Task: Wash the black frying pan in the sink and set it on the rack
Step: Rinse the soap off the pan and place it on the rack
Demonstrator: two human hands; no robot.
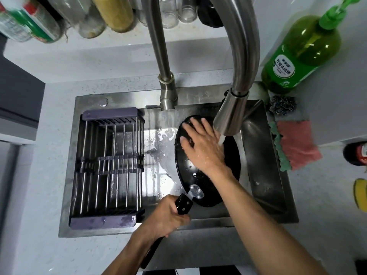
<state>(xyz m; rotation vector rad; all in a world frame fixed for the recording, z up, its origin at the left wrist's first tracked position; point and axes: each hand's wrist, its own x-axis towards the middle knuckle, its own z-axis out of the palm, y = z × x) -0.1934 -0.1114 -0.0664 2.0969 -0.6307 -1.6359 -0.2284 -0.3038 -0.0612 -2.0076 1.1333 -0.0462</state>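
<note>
Black frying pan point(183, 167) tilted in right half of sink point(264, 155), under running faucet point(231, 116). Left hand point(166, 215) fisted round pan handle point(183, 204) at near sink edge. Right hand point(202, 145) flat, fingers spread, palm pressed on pan surface, gripping nothing. Rack point(109, 165) spans left half of sink, apart from pan. Green soap bottle point(299, 50) far right; pink cloth point(296, 143) on right counter.

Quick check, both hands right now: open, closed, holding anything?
Left hand: closed around the black frying pan handle, holding it tilted in the sink.
Right hand: open, fingers spread flat on the pan under running water.
</note>
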